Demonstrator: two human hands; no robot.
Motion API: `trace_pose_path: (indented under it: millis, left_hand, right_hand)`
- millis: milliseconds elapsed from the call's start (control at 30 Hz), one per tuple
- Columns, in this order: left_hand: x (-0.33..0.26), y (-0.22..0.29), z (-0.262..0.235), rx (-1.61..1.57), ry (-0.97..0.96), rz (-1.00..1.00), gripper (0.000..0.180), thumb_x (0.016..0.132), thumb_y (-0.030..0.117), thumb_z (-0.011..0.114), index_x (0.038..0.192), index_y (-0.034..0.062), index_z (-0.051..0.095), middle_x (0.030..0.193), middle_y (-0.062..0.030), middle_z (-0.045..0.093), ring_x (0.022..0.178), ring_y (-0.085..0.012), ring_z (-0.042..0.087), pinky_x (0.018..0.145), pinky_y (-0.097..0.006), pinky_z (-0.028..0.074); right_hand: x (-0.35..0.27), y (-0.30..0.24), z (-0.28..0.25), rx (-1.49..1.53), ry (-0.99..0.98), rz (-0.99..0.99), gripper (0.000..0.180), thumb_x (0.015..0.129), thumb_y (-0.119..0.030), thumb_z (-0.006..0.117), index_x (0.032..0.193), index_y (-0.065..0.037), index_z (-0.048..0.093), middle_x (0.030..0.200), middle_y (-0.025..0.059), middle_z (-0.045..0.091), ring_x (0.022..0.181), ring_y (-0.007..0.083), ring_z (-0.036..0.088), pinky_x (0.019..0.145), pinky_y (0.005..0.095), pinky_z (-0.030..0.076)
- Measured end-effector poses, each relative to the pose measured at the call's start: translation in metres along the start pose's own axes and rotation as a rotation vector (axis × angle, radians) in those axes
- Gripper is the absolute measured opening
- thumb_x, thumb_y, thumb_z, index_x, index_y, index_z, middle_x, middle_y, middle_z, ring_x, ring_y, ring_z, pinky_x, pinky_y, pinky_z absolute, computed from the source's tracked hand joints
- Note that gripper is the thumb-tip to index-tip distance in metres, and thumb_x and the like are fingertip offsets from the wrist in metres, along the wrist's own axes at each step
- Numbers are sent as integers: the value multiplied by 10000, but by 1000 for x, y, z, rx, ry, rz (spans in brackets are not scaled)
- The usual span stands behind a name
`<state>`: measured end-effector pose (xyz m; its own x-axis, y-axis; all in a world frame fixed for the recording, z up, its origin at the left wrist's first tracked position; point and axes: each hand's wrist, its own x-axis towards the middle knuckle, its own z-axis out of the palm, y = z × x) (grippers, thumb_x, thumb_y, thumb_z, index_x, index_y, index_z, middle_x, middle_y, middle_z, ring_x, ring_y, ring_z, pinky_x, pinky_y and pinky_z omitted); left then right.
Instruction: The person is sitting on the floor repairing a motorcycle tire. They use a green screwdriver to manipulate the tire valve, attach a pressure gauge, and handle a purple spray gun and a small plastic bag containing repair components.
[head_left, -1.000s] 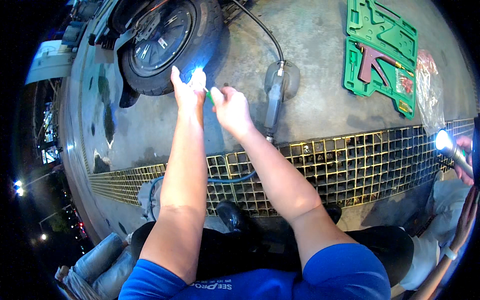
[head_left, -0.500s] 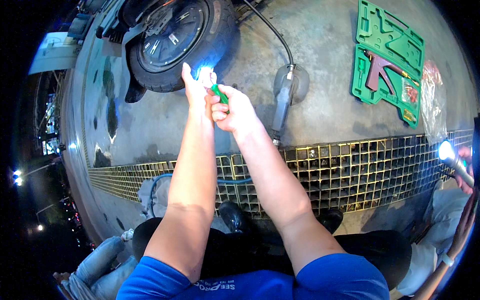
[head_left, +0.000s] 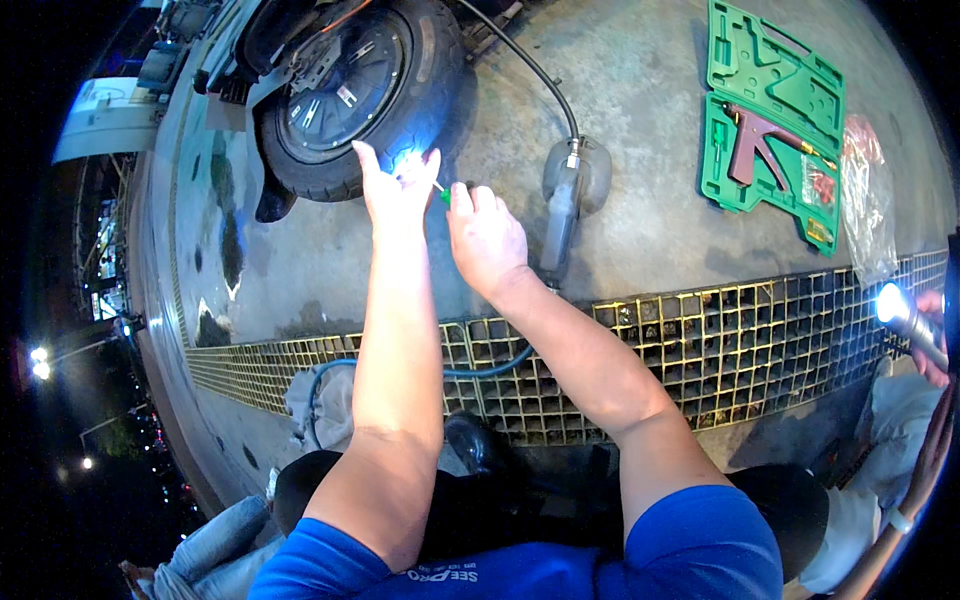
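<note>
A person in a blue shirt (head_left: pixel 500 565) stretches both bare arms toward a black tyre (head_left: pixel 425 95) on a dark-hubbed wheel (head_left: pixel 345 95) at the upper left. The left hand (head_left: pixel 395 200) is just beside the tyre's lower tread, thumb spread away; bright glare hides its other fingers, so whether it grips something or touches the rubber cannot be told. The right hand (head_left: pixel 488 238), just to its right, is closed around a small green-handled tool (head_left: pixel 446 196), mostly hidden, whose thin shaft points toward the left hand. Farther right, a grey device (head_left: pixel 562 215) on a black hose (head_left: pixel 525 60) lies on the concrete floor (head_left: pixel 640 200). Beyond it, an open green case (head_left: pixel 722 195) holds a maroon gun-shaped tool (head_left: pixel 743 150). At the right edge, another person's hand (head_left: pixel 932 365) holds a lit flashlight (head_left: pixel 905 315).
</note>
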<state>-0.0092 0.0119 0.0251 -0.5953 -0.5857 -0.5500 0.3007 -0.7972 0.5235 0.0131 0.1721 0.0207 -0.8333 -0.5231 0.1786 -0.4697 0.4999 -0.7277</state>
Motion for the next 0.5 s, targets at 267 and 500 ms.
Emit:
trace_pose_path:
  millis: [267, 500]
  left_hand:
    - [14, -2, -8, 108, 201, 181, 594, 755, 457, 733, 1135, 80, 472, 1056, -82, 567, 897, -244, 572, 787, -419, 481]
    - [13, -2, -15, 224, 161, 225, 529, 788, 535, 660, 1002, 68, 531, 881, -64, 601, 689, -204, 577, 577, -332, 490]
  right_hand:
    - [17, -16, 8, 121, -142, 155, 268, 890, -261, 521, 947, -7, 582, 786, 169, 645, 690, 391, 633, 668, 453, 519]
    - [27, -12, 12, 1369, -337, 843, 251, 916, -245, 539, 870, -3, 590, 638, 37, 530, 496, 148, 462, 469, 288, 385]
